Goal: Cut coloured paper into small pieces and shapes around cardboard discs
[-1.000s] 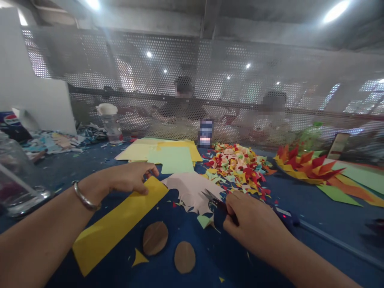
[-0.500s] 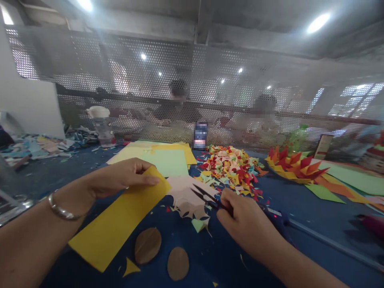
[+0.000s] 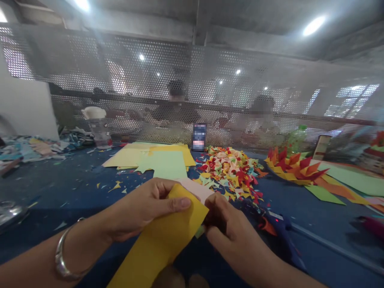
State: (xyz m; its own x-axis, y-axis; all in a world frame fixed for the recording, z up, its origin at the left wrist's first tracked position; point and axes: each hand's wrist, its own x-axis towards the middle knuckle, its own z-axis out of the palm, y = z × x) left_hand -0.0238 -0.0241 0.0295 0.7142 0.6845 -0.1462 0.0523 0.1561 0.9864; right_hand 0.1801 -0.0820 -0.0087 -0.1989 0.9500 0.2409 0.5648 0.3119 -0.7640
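My left hand (image 3: pixel 163 206) pinches a long yellow paper strip (image 3: pixel 156 240) near its upper end, thumb on top. The strip slants down toward the bottom edge of the view. My right hand (image 3: pixel 231 228) is closed at the strip's right corner, fingers curled. Dark-bladed scissors are in this hand, now almost wholly hidden by the fingers and the paper. Behind the strip lies a pale pink paper (image 3: pixel 196 189), partly covered. Two brown oval pieces lie below, mostly in shadow and cut off by the view.
Coloured paper scraps (image 3: pixel 232 168) are heaped ahead. Paper sheets (image 3: pixel 168 160) lie to their left, before a propped phone (image 3: pixel 199 137). At right are a red-and-yellow paper piece (image 3: pixel 295 166) and a corded blue tool (image 3: pixel 279 224). A plastic cup (image 3: pixel 100 130) stands far left.
My left hand has moved right with the yellow strip. My right hand has come in to the strip's corner, and the scissors' open blades have gone out of sight.
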